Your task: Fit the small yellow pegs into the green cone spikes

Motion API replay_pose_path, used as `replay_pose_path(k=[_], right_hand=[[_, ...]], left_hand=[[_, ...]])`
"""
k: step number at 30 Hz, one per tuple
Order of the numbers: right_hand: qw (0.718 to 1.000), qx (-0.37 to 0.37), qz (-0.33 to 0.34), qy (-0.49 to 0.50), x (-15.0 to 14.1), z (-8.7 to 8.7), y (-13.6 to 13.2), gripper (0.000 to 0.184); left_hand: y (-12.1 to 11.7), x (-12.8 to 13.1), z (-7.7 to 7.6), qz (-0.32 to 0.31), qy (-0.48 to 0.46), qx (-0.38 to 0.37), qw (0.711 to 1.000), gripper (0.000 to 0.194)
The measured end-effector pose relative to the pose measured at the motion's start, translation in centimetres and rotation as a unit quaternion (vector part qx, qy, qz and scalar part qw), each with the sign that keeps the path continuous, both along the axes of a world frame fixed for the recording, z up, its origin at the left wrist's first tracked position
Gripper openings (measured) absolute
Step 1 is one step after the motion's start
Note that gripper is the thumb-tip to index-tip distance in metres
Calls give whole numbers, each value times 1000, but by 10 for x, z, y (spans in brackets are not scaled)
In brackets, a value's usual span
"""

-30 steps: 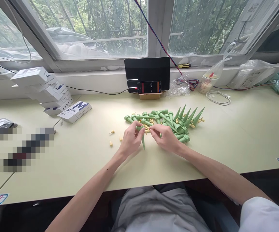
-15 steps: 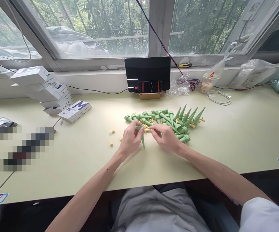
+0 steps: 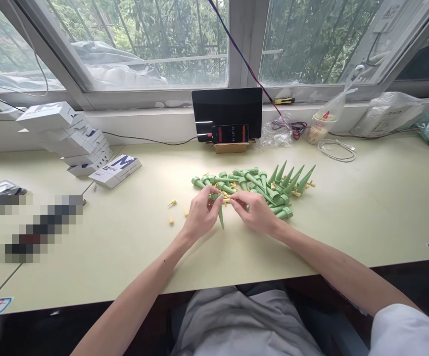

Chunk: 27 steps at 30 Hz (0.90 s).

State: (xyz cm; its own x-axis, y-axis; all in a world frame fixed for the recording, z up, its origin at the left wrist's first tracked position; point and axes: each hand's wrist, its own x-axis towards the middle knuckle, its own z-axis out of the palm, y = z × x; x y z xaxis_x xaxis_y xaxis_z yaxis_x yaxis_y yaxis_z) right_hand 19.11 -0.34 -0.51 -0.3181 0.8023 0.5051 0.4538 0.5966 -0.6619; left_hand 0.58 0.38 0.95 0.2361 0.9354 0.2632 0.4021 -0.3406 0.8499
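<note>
My left hand is closed on a green plastic cone spike, whose tip points down toward me. My right hand pinches a small yellow piece at the wide top end of that spike. Just beyond both hands lies a pile of green spikes mixed with small yellow pieces; some spikes on its right side stand tip up. A few loose yellow pieces lie on the pale table to the left of my left hand.
A phone on a small stand leans before a dark tablet at the back. White boxes are stacked at the left. A bagged cup, a coiled white cable and plastic bags sit at the back right.
</note>
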Motion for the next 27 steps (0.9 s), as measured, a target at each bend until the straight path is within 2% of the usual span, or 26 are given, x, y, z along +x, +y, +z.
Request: replay_pose_path(k=[27], right_hand=[[999,-13,14,27,0,-2,0,17]], left_hand=[[0,0,-2,-14,7,8,1000,18]])
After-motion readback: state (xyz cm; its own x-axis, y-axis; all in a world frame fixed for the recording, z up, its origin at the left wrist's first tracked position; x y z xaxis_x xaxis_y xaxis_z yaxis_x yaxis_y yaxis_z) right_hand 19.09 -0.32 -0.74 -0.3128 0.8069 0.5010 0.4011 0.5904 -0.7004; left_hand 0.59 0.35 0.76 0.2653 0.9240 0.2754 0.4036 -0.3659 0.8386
